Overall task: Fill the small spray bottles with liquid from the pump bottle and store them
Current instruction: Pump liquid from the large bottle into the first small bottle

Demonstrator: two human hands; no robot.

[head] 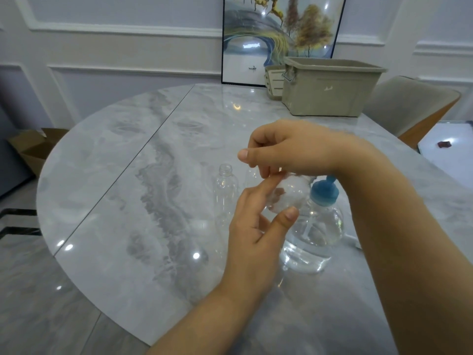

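Observation:
My left hand (256,224) grips a small clear spray bottle (286,194) lifted above the table, thumb on its near side. My right hand (289,147) reaches over from the right, and its fingertips pinch the top of that bottle; the cap itself is hidden under the fingers. Just left of my hands a second small clear bottle (225,193) stands upright on the table with an open neck. Right of my hands stands the pump bottle (313,234), clear with a blue pump head and clear liquid in its lower part.
A round grey marble table (128,201) carries everything. A beige storage bin (330,88) and a smaller slatted basket (273,80) sit at the far edge before a framed picture (276,34). A chair (409,106) is at the far right, a cardboard box (33,147) on the floor left.

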